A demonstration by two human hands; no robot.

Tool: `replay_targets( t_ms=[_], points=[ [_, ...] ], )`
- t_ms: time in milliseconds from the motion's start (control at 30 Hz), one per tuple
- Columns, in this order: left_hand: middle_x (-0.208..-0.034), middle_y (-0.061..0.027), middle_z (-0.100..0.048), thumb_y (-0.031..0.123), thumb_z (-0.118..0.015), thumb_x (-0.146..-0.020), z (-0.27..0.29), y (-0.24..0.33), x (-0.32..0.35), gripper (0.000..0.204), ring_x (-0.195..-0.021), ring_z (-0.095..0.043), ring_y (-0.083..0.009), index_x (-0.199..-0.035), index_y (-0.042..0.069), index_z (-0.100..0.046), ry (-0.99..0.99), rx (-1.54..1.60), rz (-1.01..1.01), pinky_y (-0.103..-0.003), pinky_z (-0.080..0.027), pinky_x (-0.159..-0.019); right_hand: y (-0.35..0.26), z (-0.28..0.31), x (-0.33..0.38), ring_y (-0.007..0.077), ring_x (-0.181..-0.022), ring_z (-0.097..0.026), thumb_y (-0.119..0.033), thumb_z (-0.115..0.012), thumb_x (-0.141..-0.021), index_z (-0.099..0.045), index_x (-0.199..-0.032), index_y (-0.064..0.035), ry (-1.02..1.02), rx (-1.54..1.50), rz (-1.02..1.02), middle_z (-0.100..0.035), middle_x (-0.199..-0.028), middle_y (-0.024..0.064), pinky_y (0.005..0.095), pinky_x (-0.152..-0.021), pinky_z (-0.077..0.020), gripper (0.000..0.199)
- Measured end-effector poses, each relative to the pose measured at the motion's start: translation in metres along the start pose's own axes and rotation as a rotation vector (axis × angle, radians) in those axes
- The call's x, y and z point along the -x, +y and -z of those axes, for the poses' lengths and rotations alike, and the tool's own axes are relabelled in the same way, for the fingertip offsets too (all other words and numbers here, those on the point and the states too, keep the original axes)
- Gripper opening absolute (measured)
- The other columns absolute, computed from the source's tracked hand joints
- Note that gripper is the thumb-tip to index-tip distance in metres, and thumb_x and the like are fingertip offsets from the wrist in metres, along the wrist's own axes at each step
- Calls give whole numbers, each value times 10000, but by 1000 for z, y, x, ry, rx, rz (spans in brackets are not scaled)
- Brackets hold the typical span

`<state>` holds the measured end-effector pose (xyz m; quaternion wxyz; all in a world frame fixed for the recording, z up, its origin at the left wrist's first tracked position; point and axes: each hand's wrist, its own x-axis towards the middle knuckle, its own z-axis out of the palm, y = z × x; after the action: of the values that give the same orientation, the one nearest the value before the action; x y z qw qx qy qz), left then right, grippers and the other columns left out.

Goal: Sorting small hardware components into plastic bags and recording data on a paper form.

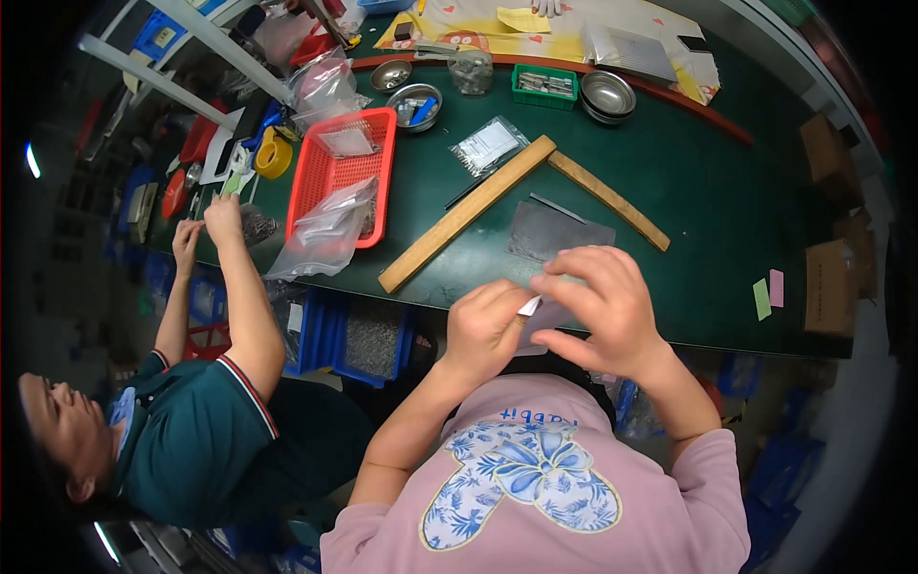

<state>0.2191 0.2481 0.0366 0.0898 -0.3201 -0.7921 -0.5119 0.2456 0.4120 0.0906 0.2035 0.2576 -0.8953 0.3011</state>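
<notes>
Just past the table's near edge, in front of my body, I have a clear plastic bag [552, 323] between my hands. My left hand [486, 330] is closed, pinching the bag with a small white slip [530, 306] at its thumb and fingertips. Around the bag's other side curves my right hand [604, 304], its thumb and fingers apart; whether the fingertips touch the plastic I cannot tell. Beyond my hands a grey flat sheet [559, 232] lies on the green table, with a thin dark strip [557, 208] at its far edge.
Two wooden bars [469, 215] [612, 203] form an angle on the table [708, 249]. To the left stands a red basket [387, 182] with plastic bags. Metal bowls [607, 94] and a green tray [544, 99] sit farther back. A co-worker [206, 421] works at my left.
</notes>
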Motion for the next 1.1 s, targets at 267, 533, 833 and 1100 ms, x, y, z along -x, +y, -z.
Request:
replay_targets(
  t_ms=[267, 533, 833, 1100],
  points=[
    [-629, -120, -481, 70, -545, -747, 4, 16, 13, 109, -557, -483, -289, -668, 4, -511, -135, 229, 97, -340, -392, -499, 4, -20, -2, 152, -585, -538, -163, -633, -626, -548, -654, -62, 190, 73, 362, -542, -660, 25, 282, -589, -452, 135],
    [-606, -123, -454, 204, -449, -859, 44, -5, 34, 294, -549, -456, -233, -692, -33, -500, -444, 298, 316, -304, -378, -541, 31, 50, -19, 209, -543, -531, -88, -619, -688, -537, -661, -42, 112, -39, 0, -554, -612, 63, 293, -506, -407, 98],
    [-953, -94, -557, 195, -430, -871, 30, 2, 36, 332, -848, -522, -123, -1087, -54, -469, -165, 827, 659, -228, -400, -754, 20, 34, -4, 283, -991, -476, -295, -622, -696, -507, -1040, -50, 161, 340, 0, -515, -1052, 120, 372, -819, -375, 439],
    [-1057, -104, -501, 142, -467, -828, 11, 3, 28, 321, -941, -494, -144, -1091, -43, -463, -201, 971, 616, -248, -383, -809, 39, -9, 32, 191, -834, -554, -320, -648, -678, -502, -1049, 5, -515, -681, -497, -580, -907, 128, 293, -724, -426, 514]
  ],
)
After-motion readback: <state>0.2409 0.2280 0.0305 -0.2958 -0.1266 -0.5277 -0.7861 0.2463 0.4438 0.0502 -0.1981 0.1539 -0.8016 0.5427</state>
